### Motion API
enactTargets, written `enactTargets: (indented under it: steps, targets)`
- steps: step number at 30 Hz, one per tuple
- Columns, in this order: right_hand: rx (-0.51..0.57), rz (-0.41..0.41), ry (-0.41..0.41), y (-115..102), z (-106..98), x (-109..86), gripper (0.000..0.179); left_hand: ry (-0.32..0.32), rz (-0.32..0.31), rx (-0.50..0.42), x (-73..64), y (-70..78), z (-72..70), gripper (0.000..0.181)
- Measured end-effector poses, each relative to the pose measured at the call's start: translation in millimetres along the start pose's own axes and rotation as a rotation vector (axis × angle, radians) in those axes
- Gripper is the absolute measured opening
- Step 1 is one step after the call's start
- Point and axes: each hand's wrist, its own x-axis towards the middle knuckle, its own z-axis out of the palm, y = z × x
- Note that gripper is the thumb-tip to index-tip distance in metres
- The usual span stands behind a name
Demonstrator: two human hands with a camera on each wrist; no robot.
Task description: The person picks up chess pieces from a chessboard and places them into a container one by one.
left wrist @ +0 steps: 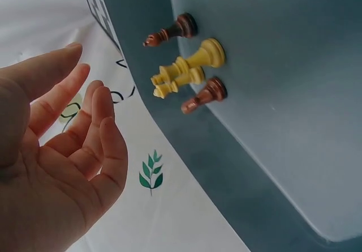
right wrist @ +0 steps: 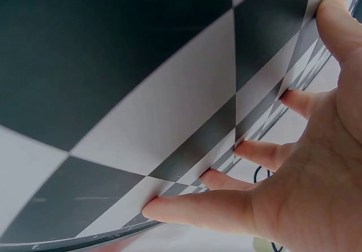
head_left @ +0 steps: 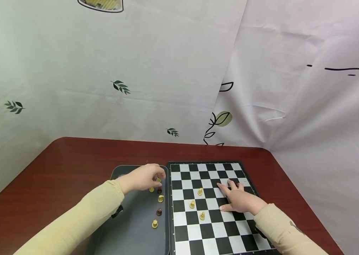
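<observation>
Starting at the chess pieces [head_left: 160,199]: counting six in the grey tray [head_left: 125,226], four pale and two dark, standing in a ragged row along the right side. Catching the left hand [head_left: 142,176] just beside the far end of that row, with loosely bent fingers, gripping nothing. Over to the checkered board [head_left: 181,233] now, close against the tray on its right, and finding three more pale pieces [head_left: 200,191] upright on its left half. Spotting the right hand [head_left: 240,198] farther right on the board, with widely spread fingers, touching the surface and holding nothing either. Noting a pale yellow sleeve [head_left: 80,216] behind each hand. Out wider, seeing a reddish-brown counter [head_left: 80,159] under board and tray, and beyond it white cloth [head_left: 166,63], printed with green leaf sprigs [head_left: 121,87] and black lines [head_left: 343,68]
</observation>
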Motion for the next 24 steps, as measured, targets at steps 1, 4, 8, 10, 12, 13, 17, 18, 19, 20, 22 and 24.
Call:
enactTargets:
  steps: [1,4,8,10,12,13,17,18,19,20,22,24]
  targets:
    - [0.000,0.000,0.001,0,0,-0.1,0.080,-0.001,0.002,-0.005,0.4,1.3,0.2,0.017]
    - [0.003,-0.001,0.002,1,0,0.1,0.080,-0.008,0.015,-0.015,4.0,6.0,0.7,0.016]
    - [0.006,-0.003,0.001,2,0,0.3,0.081,-0.014,0.044,-0.001,12.5,13.8,2.8,0.015]
    - [0.008,-0.005,0.000,2,-1,0.1,0.080,-0.016,0.060,0.009,16.4,18.3,4.2,0.015]
    - [0.010,-0.008,0.002,2,-1,-0.2,0.080,-0.018,0.069,0.008,19.4,22.7,5.7,0.015]
    - [0.010,-0.011,0.003,2,-1,0.0,0.080,-0.019,0.072,0.005,20.5,25.1,6.1,0.015]
    - [0.007,-0.017,0.004,2,0,0.4,0.080,-0.022,0.089,0.002,23.6,33.9,7.2,0.016]
    - [0.006,-0.019,0.004,2,0,0.8,0.080,-0.022,0.095,-0.001,24.2,35.7,7.5,0.016]
    - [0.004,-0.018,0.004,1,0,0.9,0.080,-0.022,0.102,-0.002,24.9,37.4,7.7,0.016]
    - [0.003,-0.016,0.005,1,0,0.9,0.080,-0.023,0.109,0.000,25.6,38.8,8.1,0.016]
    - [0.001,-0.014,0.006,1,0,0.9,0.080,-0.025,0.125,-0.001,27.2,41.5,9.2,0.016]
    - [0.000,-0.016,0.008,1,0,0.7,0.080,-0.030,0.136,0.001,28.9,44.3,10.7,0.016]
